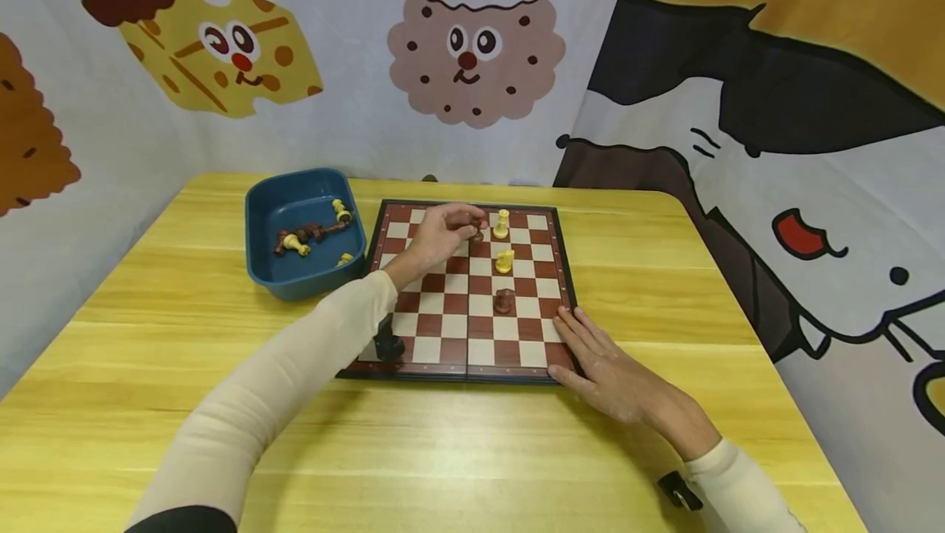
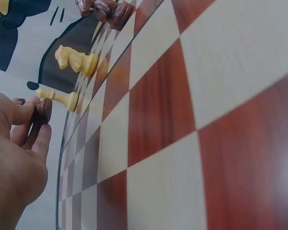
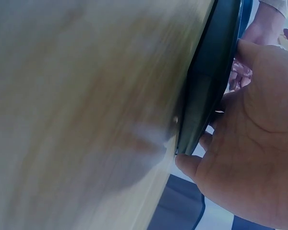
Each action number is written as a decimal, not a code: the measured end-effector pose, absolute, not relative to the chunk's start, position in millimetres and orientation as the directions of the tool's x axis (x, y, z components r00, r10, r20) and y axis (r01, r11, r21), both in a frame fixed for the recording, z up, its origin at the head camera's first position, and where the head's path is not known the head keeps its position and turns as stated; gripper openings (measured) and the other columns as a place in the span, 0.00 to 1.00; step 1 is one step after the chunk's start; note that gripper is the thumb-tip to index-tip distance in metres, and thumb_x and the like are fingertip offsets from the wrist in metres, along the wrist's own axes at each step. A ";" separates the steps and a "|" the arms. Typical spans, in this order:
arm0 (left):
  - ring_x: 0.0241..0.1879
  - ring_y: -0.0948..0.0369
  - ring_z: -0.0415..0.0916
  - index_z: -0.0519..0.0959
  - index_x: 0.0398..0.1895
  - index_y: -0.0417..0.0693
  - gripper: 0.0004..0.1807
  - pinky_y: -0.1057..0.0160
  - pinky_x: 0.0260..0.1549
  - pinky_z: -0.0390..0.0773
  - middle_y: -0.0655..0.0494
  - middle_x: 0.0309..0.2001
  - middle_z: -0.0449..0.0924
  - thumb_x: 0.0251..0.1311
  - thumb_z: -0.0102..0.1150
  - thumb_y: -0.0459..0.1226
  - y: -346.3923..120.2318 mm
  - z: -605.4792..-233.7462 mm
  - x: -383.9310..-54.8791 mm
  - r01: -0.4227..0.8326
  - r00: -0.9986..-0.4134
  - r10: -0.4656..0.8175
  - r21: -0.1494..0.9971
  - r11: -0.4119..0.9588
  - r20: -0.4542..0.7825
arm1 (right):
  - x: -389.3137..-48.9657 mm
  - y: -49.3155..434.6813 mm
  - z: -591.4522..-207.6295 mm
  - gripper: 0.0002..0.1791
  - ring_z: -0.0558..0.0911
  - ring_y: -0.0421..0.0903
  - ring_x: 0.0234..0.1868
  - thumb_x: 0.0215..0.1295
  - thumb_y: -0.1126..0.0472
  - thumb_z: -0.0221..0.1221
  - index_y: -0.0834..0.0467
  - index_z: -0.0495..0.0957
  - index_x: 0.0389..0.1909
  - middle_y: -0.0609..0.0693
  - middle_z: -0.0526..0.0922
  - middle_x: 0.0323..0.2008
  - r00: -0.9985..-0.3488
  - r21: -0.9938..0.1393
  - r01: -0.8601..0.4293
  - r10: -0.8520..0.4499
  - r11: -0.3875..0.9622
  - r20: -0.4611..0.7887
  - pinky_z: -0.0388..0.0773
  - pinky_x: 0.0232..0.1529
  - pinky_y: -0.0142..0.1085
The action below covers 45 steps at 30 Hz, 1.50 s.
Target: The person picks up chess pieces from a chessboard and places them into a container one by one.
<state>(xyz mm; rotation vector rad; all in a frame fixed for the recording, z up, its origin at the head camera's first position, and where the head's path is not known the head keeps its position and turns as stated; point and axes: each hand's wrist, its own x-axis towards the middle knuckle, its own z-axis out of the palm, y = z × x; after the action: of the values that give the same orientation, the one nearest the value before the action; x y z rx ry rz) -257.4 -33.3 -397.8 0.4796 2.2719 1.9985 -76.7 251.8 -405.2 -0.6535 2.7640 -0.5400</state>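
A brown and cream chessboard (image 1: 443,328) lies on the table. Over its far side, my left hand (image 1: 440,231) pinches a brown chess piece (image 2: 47,110) by thumb and fingers; the fingers cover most of it, so its kind is hidden. Just right of that hand stands a yellow rook (image 1: 501,225). Closer to me are a yellow knight (image 1: 504,261), also upright in the left wrist view, and a brown knight (image 1: 504,301). My right hand (image 1: 613,373) rests with straight fingers on the board's near right corner, its palm beside the dark board edge (image 3: 209,81).
A blue bin (image 1: 295,285) stands left of the board, with several brown and yellow chess pieces lying in it. The wooden table (image 1: 443,459) extends around both. Behind it hangs a cartoon-printed curtain (image 1: 340,139).
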 end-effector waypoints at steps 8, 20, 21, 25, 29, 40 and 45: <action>0.52 0.46 0.81 0.83 0.54 0.32 0.13 0.54 0.50 0.82 0.39 0.51 0.84 0.69 0.59 0.24 -44.6 -393.0 -256.3 0.191 -0.950 0.263 0.981 0.048 0.172 | -78.7 250.3 -404.9 0.44 0.38 0.58 0.80 0.80 0.37 0.44 0.62 0.45 0.81 0.54 0.40 0.81 -0.864 -0.396 -0.392 -0.480 0.831 -0.151 0.46 0.74 0.59; 0.47 0.47 0.84 0.84 0.54 0.35 0.13 0.48 0.52 0.80 0.38 0.50 0.85 0.67 0.61 0.24 -70.7 -382.7 -254.1 0.213 -0.963 0.177 0.976 0.033 0.204 | -79.9 248.5 -403.5 0.44 0.39 0.59 0.80 0.80 0.38 0.45 0.62 0.46 0.81 0.55 0.41 0.81 -0.864 -0.396 -0.396 -0.482 0.828 -0.143 0.48 0.73 0.59; 0.47 0.48 0.84 0.84 0.55 0.36 0.14 0.49 0.51 0.81 0.39 0.50 0.85 0.68 0.62 0.25 -73.1 -382.0 -254.3 0.212 -0.965 0.170 0.976 0.051 0.201 | -79.5 248.5 -403.8 0.44 0.39 0.59 0.80 0.80 0.38 0.45 0.62 0.46 0.81 0.55 0.41 0.81 -0.866 -0.397 -0.395 -0.480 0.828 -0.141 0.48 0.73 0.59; 0.49 0.54 0.84 0.84 0.58 0.44 0.17 0.59 0.40 0.83 0.45 0.50 0.86 0.68 0.64 0.28 -82.0 -379.8 -254.2 0.184 -0.977 0.129 0.974 0.130 0.167 | -78.1 249.6 -406.2 0.43 0.39 0.60 0.79 0.80 0.38 0.45 0.62 0.46 0.81 0.55 0.41 0.81 -0.869 -0.405 -0.386 -0.474 0.829 -0.143 0.48 0.73 0.59; 0.51 0.56 0.82 0.85 0.57 0.45 0.16 0.63 0.35 0.79 0.47 0.51 0.86 0.67 0.65 0.30 -91.5 -379.1 -252.5 0.164 -0.984 0.097 0.965 0.202 0.147 | -77.6 249.6 -406.2 0.43 0.39 0.59 0.79 0.80 0.38 0.45 0.61 0.46 0.81 0.54 0.41 0.81 -0.868 -0.411 -0.386 -0.476 0.826 -0.143 0.47 0.73 0.59; 0.45 0.57 0.85 0.83 0.57 0.37 0.16 0.55 0.50 0.82 0.43 0.49 0.86 0.67 0.64 0.28 -120.7 -376.3 -244.4 0.201 -0.977 0.103 0.965 0.167 0.186 | -77.0 249.7 -405.3 0.43 0.39 0.59 0.79 0.80 0.38 0.45 0.62 0.46 0.81 0.55 0.42 0.81 -0.870 -0.401 -0.387 -0.473 0.830 -0.139 0.48 0.73 0.58; 0.50 0.54 0.83 0.83 0.58 0.39 0.16 0.60 0.47 0.82 0.43 0.51 0.85 0.68 0.64 0.29 -135.9 -374.6 -240.7 0.213 -0.975 0.102 0.956 0.202 0.196 | -75.5 250.2 -405.8 0.43 0.41 0.61 0.79 0.80 0.39 0.47 0.63 0.48 0.81 0.56 0.44 0.81 -0.869 -0.415 -0.403 -0.483 0.816 -0.105 0.50 0.72 0.61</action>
<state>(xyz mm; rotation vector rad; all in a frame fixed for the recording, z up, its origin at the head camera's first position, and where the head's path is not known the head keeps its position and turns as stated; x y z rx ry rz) -240.7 -135.9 -374.6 0.3295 2.5034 2.0158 -75.5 250.2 -405.8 -0.6901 2.7944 -0.5711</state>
